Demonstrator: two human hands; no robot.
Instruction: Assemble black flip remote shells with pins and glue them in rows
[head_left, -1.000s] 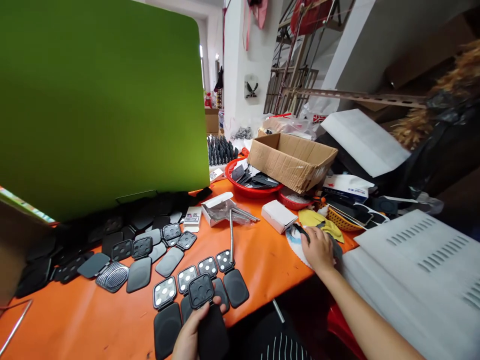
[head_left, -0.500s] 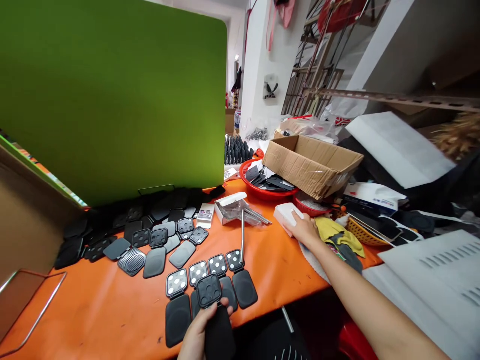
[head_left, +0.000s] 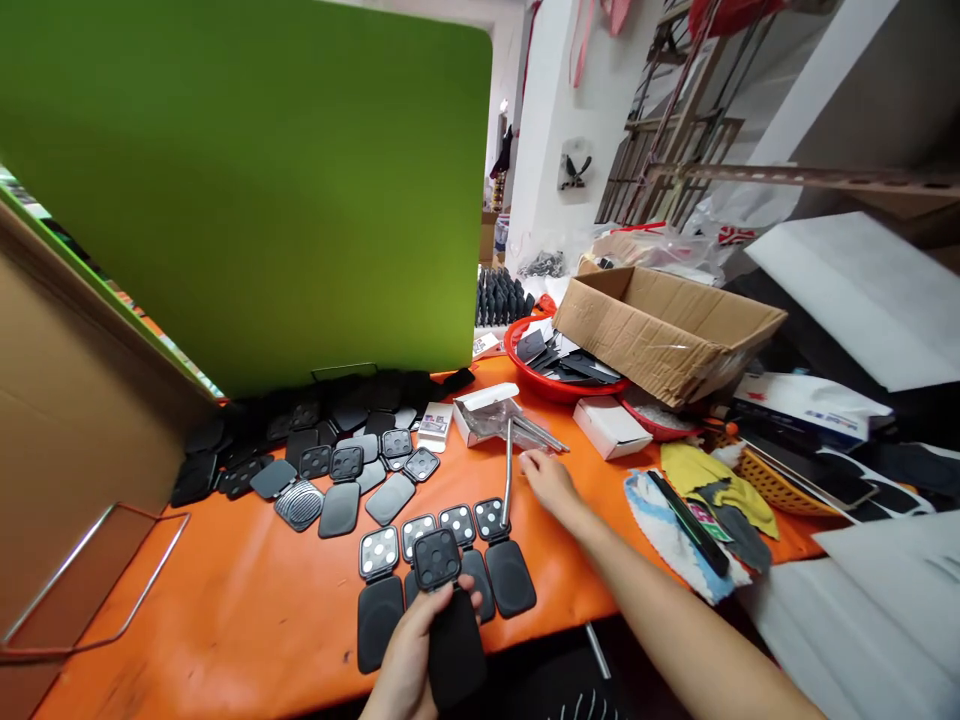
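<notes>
My left hand (head_left: 416, 640) is closed around a black hinged plate piece (head_left: 438, 560), its square end with round recesses facing up. Behind it several similar pieces (head_left: 513, 578) lie in a row on the orange table; their square ends bear white dots. A thin metal rod (head_left: 508, 470) stands tilted, its lower end at the rightmost square. Just right of the rod is my right hand (head_left: 553, 486), fingers curled together; whatever they pinch, if anything, is too small to make out. A small white box (head_left: 611, 428) sits beyond that hand.
More black plates (head_left: 340, 510) spread across the table (head_left: 247, 600) towards a green panel (head_left: 300, 200). An opened box with metal rods (head_left: 487, 412) lies mid-table. Right of it are a red basin (head_left: 525, 370), a cardboard carton (head_left: 645, 335) and cloths (head_left: 660, 530). A wire frame (head_left: 150, 585) is at left.
My right hand has left the white box and come left and nearer, beside the upright rod. My left hand still holds its black piece. The view has turned slightly left.
</notes>
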